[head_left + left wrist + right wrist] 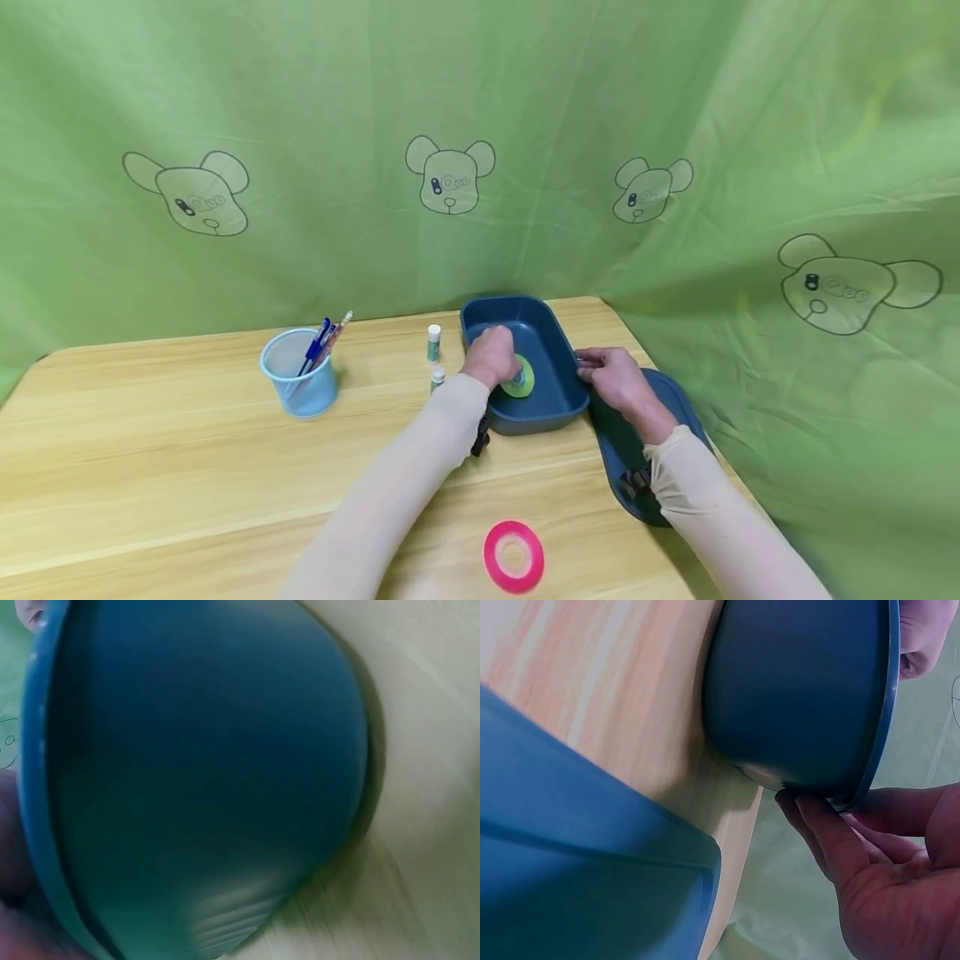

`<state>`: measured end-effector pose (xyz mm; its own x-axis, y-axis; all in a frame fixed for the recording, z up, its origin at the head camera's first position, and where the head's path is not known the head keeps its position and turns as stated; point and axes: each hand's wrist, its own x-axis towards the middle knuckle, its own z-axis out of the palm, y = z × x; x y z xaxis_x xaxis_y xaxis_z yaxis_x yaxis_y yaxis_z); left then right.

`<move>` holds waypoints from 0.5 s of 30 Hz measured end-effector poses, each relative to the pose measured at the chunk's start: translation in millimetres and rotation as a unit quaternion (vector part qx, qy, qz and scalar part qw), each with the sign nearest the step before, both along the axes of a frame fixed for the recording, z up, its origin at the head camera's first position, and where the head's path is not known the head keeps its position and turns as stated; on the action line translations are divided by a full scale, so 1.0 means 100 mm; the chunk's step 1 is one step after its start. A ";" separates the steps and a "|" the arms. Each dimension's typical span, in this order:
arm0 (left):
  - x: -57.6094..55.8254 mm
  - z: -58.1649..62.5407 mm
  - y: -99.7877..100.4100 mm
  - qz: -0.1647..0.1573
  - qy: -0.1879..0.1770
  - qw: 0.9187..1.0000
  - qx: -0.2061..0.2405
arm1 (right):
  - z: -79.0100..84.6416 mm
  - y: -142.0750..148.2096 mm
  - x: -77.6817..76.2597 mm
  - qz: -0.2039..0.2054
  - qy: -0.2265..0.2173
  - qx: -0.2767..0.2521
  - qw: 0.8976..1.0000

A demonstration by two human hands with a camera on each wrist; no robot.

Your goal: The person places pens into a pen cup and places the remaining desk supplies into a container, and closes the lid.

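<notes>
A dark blue rectangular box (551, 350) stands without its cover at the back right of the table. My left hand (492, 357) reaches inside it, fingers curled at a green tape roll (527, 382) with a pale blue centre. That hand hides part of the roll. In the left wrist view the box wall (210, 750) fills most of the picture. My right hand (611, 377) pinches the box's right rim. The right wrist view shows its fingertips (814, 806) against the outer wall and the thumb at the rim.
A dark blue lid (611, 467) lies beneath my right forearm, beside the box. Two white-capped glue sticks (434, 343) stand left of the box. Farther left is a light blue pen cup (311, 396) with pens. A pink tape roll (491, 554) lies near the front.
</notes>
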<state>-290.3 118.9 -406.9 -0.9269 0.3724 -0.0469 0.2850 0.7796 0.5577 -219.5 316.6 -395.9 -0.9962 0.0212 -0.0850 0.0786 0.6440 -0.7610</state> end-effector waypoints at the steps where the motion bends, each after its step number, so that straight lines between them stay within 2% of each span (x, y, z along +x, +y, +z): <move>1: 0.00 0.00 0.00 0.001 0.004 1.000 -0.003 | 0.00 0.00 0.00 0.001 0.000 0.000 1.000; 7: -0.02 -0.02 -0.02 0.013 0.004 1.000 0.016 | 0.02 -0.02 0.01 -0.001 -0.003 -0.002 1.000; 15: -0.01 -0.02 -0.07 0.017 -0.034 0.995 0.094 | 0.02 -0.02 0.02 -0.005 -0.008 -0.007 1.000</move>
<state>-291.6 112.2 -408.5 -0.9359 0.3499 -0.0415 0.2182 0.6682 0.7113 -217.8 315.1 -394.3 -0.9945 0.0300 -0.1007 0.0970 0.6321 -0.7688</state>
